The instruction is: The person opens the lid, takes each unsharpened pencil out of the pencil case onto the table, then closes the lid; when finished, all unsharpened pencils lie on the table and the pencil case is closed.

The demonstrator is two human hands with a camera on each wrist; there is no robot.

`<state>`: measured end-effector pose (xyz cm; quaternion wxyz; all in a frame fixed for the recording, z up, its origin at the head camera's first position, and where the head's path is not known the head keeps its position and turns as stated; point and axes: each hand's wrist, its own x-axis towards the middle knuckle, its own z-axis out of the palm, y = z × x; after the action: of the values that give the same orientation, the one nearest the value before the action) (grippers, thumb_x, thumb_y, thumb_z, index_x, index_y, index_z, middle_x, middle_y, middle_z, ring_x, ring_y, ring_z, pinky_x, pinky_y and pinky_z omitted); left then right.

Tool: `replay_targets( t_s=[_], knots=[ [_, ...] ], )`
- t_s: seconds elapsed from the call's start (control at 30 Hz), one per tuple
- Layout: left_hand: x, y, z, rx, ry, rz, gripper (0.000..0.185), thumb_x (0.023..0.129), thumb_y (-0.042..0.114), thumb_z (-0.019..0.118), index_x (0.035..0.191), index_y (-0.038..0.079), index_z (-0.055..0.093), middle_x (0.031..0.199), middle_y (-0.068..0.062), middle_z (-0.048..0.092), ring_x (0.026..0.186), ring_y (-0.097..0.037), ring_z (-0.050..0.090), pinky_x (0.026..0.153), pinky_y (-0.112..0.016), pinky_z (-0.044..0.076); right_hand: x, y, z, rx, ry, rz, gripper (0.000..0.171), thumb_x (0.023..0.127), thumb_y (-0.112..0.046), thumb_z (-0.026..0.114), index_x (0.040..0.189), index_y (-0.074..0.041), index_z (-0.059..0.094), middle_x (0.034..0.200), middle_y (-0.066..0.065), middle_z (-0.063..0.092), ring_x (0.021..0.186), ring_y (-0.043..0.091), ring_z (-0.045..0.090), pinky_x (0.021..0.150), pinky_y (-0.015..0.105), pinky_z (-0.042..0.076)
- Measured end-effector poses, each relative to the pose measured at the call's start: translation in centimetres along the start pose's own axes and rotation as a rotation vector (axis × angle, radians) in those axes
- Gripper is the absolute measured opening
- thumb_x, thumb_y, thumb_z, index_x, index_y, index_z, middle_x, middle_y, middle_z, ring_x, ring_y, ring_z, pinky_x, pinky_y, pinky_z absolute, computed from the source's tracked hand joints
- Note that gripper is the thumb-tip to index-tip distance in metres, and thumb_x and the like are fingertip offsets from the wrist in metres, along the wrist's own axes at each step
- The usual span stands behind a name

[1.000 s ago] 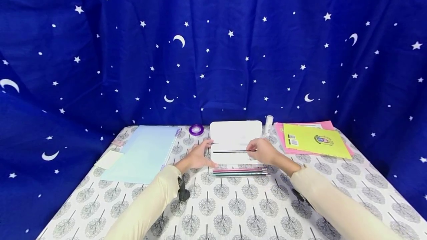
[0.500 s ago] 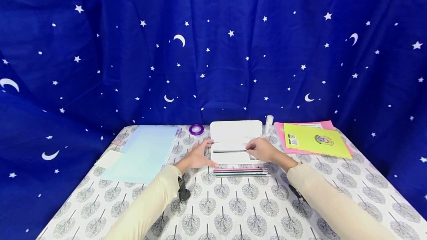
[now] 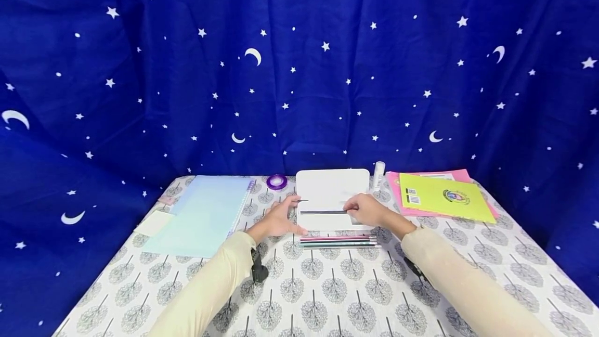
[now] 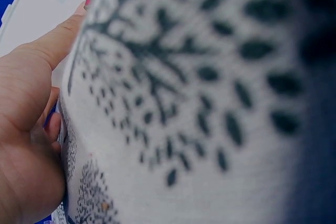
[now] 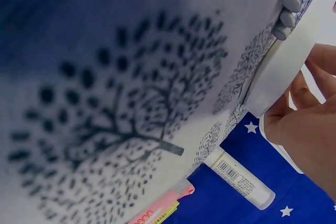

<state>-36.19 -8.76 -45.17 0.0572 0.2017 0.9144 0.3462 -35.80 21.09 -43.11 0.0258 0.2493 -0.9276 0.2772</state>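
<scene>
Leftward eased the right hand [image 3: 369, 211], fingers pinching a pencil [image 3: 323, 212] over the case's [image 3: 332, 186] near edge.

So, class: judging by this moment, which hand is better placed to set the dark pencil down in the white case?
Probably the right hand: it already pinches the dark pencil over the white case. The left hand only rests at the case's left edge.

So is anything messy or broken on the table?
Nothing stands out. The white box lies open and flat, the right hand holds a dark pencil level over it, and the left hand rests at its edge. The other pencils lie in a neat row, and the folders are stacked tidily.
</scene>
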Motion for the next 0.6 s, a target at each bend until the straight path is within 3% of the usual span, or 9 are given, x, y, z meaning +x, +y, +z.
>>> replay_targets(
  t_s=[0.33,0.6],
  knots=[
    [0.02,0.11,0.00,0.001,0.001,-0.002,0.108,0.062,0.046,0.091,0.152,0.028,0.034,0.148,0.003,0.049,0.133,-0.026,0.038,0.112,-0.052,0.024,-0.25,0.08,-0.17,0.059,0.026,-0.024,0.014,0.086,0.000,0.067,0.097,0.001,0.076,0.095,0.010,0.075,0.088,0.025,0.067,0.084,0.047,0.054],
    [-0.02,0.09,0.03,-0.022,-0.002,0.006,0.107,0.063,0.045,0.091,0.152,0.025,0.035,0.148,0.002,0.049,0.133,-0.027,0.037,0.111,-0.055,0.025,-0.43,0.07,-0.56,0.036,0.039,-0.048,0.011,0.086,0.002,0.068,0.094,-0.001,0.076,0.090,0.006,0.075,0.084,0.021,0.066,0.082,0.045,0.054]
  ],
)
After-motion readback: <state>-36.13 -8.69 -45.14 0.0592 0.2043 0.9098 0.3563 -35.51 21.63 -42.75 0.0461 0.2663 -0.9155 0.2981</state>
